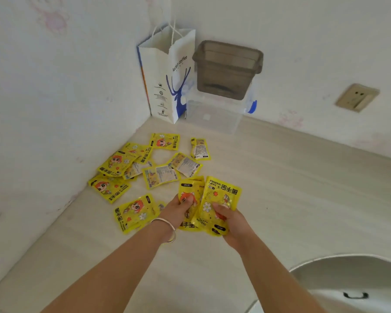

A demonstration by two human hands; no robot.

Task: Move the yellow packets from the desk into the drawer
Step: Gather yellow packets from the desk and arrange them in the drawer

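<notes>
Yellow packets fill both of my hands. My left hand (182, 207) has its thumb pressed on top of one packet (188, 197) with a red-haired cartoon face, and its fingers are curled under it. A silver bangle (167, 230) sits on that wrist. My right hand (229, 220) grips a second packet (221, 199) with a white flower on it, thumb on top and fingers underneath. The two packets overlap where my hands meet, and I can see the edge of at least one more packet tucked under them.

Just to the left of my left hand, one packet (134, 212) lies flat on the pale wood counter (303, 188). More loose packets (142, 163) are spread out past it, toward the corner of the wall. Some lie picture side up and some show the white printed back. A few overlap each other.

At the back of the counter, in the corner, a white paper bag (165, 73) with a blue deer stands upright. Right beside it is a clear plastic box (212, 116), and a dark see-through tub (227, 68) sits on top of that box. A wall socket (357, 97) is on the wall to the right. A white curved thing with a small black handle (356, 295) shows at the bottom right; I cannot tell if it is the drawer.
</notes>
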